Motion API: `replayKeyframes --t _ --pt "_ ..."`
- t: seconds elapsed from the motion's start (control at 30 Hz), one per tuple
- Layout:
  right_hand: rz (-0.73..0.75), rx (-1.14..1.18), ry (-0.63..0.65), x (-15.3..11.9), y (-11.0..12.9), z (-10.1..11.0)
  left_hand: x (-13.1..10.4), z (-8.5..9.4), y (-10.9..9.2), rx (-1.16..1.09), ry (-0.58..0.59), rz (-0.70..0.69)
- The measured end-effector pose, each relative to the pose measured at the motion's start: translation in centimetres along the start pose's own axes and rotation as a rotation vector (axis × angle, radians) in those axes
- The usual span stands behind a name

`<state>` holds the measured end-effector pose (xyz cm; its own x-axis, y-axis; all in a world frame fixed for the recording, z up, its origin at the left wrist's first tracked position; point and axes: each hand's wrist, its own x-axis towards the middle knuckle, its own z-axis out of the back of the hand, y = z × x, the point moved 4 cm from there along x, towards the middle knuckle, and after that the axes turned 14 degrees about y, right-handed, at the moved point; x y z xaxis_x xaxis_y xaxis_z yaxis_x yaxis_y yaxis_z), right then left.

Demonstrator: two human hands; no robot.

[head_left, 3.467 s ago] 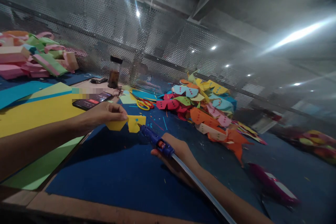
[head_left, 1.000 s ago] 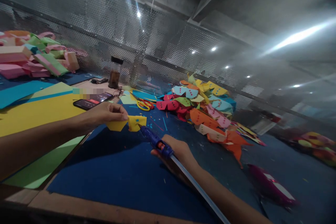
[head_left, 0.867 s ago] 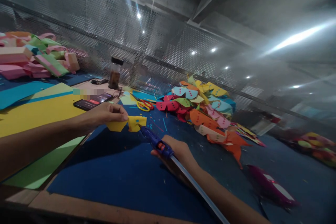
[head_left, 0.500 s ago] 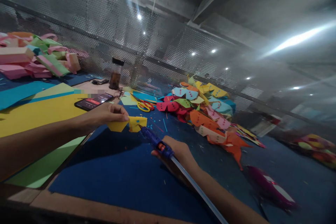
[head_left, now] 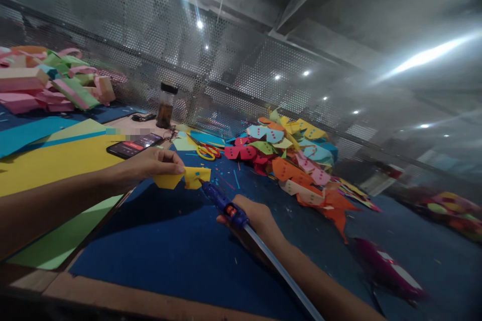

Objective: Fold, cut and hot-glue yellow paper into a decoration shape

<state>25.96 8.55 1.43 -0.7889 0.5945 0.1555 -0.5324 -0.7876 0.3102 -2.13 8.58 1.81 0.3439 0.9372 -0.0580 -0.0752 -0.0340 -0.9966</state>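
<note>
Between thumb and fingers, my left hand (head_left: 163, 162) pinches a folded piece of yellow paper (head_left: 169, 181) above the blue mat. A small blue square shows on the paper's right part. My right hand (head_left: 256, 215) is wrapped round a blue hot glue gun (head_left: 222, 201), whose nozzle touches or nearly touches the paper's right end. A long clear glue stick (head_left: 280, 267) runs out of the gun's back end towards the lower right. Where the right fingers meet the trigger is hidden.
Scissors (head_left: 205, 152) and paper scraps lie behind the hands. A phone (head_left: 135, 145) and a lidded jar (head_left: 165, 105) stand at the back left. Yellow sheets (head_left: 56, 163) cover the left. Colourful folded paper pieces (head_left: 293, 170) are heaped to the right, near a purple tool (head_left: 389, 267).
Almost nothing differs. The glue stick's rear end has shifted slightly left, while the paper and both hands stay in nearly the same place.
</note>
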Motion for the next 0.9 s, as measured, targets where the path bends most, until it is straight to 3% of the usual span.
replayKeyframes --t 0.37,0.6,0.9 --pt "0.036 -0.003 0.006 -0.1 0.3 0.3 -0.1 -0.1 0.0 -0.05 0.0 0.013" --pt "-0.005 -0.057 -0.11 0.2 -0.6 -0.5 0.2 0.3 0.5 -0.059 -0.024 0.003" --pt "0.029 0.179 -0.048 0.0 2.2 2.3 0.2 0.4 0.6 -0.084 -0.022 -0.006"
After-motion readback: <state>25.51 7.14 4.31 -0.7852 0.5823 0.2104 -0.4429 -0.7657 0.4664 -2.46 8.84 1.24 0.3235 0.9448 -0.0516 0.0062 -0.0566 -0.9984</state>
